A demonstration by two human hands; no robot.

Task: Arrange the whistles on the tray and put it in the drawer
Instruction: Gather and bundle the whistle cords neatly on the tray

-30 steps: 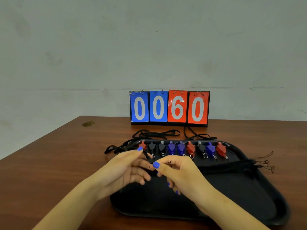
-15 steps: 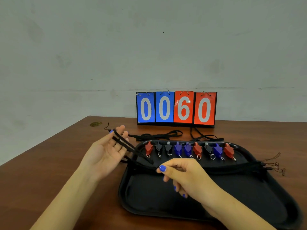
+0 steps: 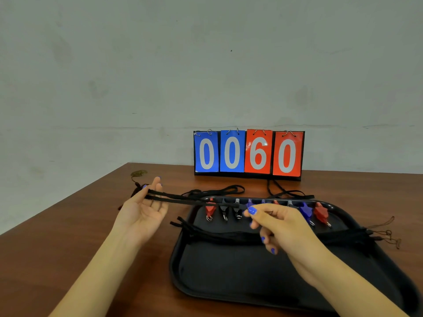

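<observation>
We held a black cord (image 3: 183, 200) stretched: left hand (image 3: 144, 213) released, cord across its fingers (image 3: 155, 191); right hand (image 3: 277, 223) pinching it above the whistles (image 3: 224, 210) rowed on the tray (image 3: 229, 271). Best folded evenly, without dragging whistles.

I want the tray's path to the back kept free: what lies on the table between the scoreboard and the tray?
In the head view, loose black lanyards lie between the scoreboard and the tray's far rim.

Even, soft indoor light, faint shadows, slight wide-angle bowing, mild overall softness
</observation>
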